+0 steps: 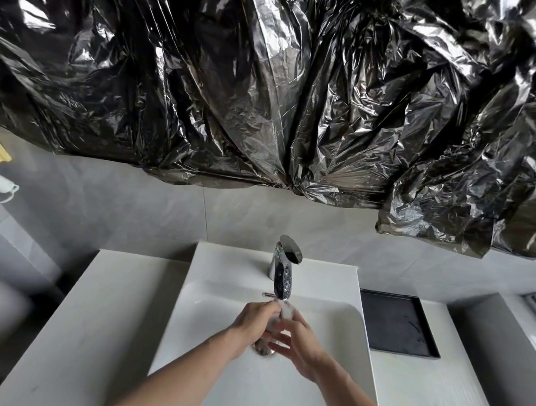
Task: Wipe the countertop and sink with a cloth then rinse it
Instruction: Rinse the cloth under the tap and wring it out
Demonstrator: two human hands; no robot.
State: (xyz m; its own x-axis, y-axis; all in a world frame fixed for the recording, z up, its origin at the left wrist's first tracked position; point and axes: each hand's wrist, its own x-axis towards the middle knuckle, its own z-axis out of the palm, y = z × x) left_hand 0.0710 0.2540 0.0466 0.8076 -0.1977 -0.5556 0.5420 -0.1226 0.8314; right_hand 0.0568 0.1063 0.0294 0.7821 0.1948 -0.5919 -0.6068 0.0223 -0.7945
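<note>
From where I sit, nearest me are the two forearms reaching in over the front rim of the sink (199,280), which is set into the white table (75,310). My left hand (251,322) has its fingers (268,309) curled round the cloth (285,312), and my right hand (302,346) closes against it from the other side, its fingers partly spread and blurred, so I cannot tell exactly how each one lies. The cloth is a small pale wad bunched between both hands, over the middle of the basin and just under the spout of the tap (284,268); a darker bit hanging below the hands looks like more of it, though blur makes that uncertain. I judge the cloth to be soaked, so soft, limp and heavier than it looks, slippery where wet, with nothing fragile about it. The best hold seems to be round the bunched middle with both palms, squeezing and turning it under the water, not pinching a corner that would let it sag and drip. Right of the basin a black tray (397,323) lies flat on the table. Beyond the tap rises the grey wall (134,213), and above it hangs crumpled black plastic sheet (268,77).
</note>
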